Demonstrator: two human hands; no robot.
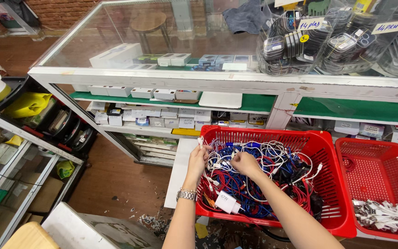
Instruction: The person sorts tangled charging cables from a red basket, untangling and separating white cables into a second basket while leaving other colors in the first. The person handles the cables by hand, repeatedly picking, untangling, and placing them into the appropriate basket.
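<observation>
Standing behind everything, one glass display counter (208,83) holds small boxes. In front of it sit two red plastic baskets: the nearer one (332,216) holds a tangle of white, blue and red charging cables (259,180), the other (383,170) a white bundle. Over that tangle, left hand (198,159) and right hand (244,162) each pinch white cable.

Two red baskets (328,147) (383,175) (cable-filled) on white counter (180,170)
</observation>
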